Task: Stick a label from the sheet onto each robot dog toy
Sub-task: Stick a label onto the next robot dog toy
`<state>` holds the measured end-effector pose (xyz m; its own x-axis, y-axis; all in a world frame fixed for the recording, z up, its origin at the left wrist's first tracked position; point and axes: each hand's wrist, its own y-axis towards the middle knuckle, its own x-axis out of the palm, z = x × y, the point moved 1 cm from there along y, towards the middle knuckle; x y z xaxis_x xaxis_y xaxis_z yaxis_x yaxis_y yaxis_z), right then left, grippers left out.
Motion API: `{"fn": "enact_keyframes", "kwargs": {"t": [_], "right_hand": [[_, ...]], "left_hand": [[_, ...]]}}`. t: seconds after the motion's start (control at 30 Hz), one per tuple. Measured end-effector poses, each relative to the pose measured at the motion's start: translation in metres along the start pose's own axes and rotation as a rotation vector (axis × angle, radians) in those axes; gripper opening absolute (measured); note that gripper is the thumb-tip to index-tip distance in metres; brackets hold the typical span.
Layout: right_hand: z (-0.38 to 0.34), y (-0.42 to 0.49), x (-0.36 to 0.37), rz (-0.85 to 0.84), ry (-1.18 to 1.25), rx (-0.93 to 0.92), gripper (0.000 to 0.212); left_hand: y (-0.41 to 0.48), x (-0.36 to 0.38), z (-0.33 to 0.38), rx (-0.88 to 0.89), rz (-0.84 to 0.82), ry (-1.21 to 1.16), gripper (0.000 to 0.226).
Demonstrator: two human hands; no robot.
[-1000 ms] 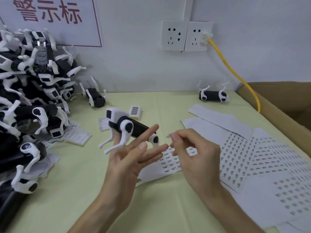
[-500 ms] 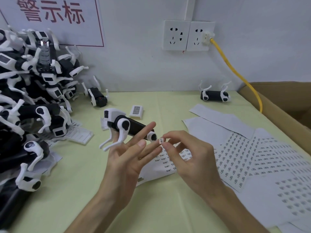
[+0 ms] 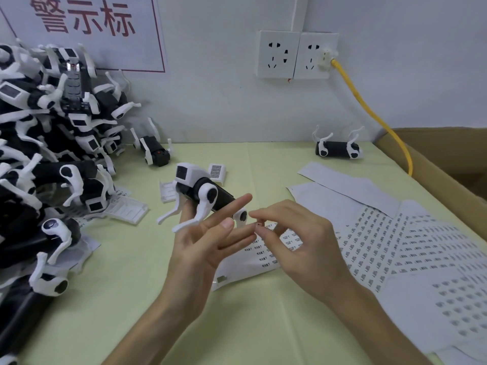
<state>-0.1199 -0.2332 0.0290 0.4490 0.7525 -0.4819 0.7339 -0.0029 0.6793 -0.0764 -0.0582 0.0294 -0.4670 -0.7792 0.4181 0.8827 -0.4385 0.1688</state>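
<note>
Reviewing the head view, I note the right hand (image 3: 303, 241) has closed in on the left hand (image 3: 208, 241), fingertips now pinching a small label (image 3: 259, 224) half hidden between them. The left hand, fingers mostly straight, holds the robot dog toy (image 3: 205, 192) above the tabletop (image 3: 263, 325). I judge application is imminent; the label sheet (image 3: 266, 255) lies beneath.

A white wall sign (image 3: 87, 32) above the surface's far left corner carries three large dark-red characters, 警示标, inside a thin red border. The label sheets (image 3: 411, 246) spread over the right side of the surface bear rows of small dark print, too small to read.
</note>
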Motion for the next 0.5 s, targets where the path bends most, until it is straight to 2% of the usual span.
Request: {"fn": "enact_keyframes", "kwargs": {"t": [0.1, 0.17, 0.27, 0.33, 0.4, 0.47, 0.5], "right_hand": [[0.002, 0.000, -0.001, 0.007, -0.029, -0.019, 0.016], [0.002, 0.000, -0.002, 0.016, -0.044, -0.024, 0.015], [-0.001, 0.000, -0.002, 0.018, -0.025, -0.027, 0.010], [-0.004, 0.000, -0.002, 0.051, 0.046, -0.004, 0.009], [-0.008, 0.002, -0.002, 0.114, 0.149, 0.054, 0.010], [-0.010, 0.002, -0.003, 0.159, 0.280, 0.152, 0.013], [-0.010, 0.002, -0.004, 0.176, 0.344, 0.204, 0.015]], "left_hand": [[0.000, 0.000, -0.003, -0.019, 0.016, 0.015, 0.042], [0.000, 0.001, -0.003, -0.008, 0.002, 0.038, 0.019], [-0.001, 0.005, 0.002, 0.018, -0.027, 0.093, 0.038], [0.000, 0.003, -0.001, 0.022, -0.002, 0.114, 0.040], [0.003, -0.003, -0.002, -0.026, 0.105, 0.054, 0.017], [0.005, -0.010, -0.004, -0.088, 0.242, -0.032, 0.024], [0.006, -0.011, -0.003, -0.100, 0.282, -0.068, 0.014]]}}
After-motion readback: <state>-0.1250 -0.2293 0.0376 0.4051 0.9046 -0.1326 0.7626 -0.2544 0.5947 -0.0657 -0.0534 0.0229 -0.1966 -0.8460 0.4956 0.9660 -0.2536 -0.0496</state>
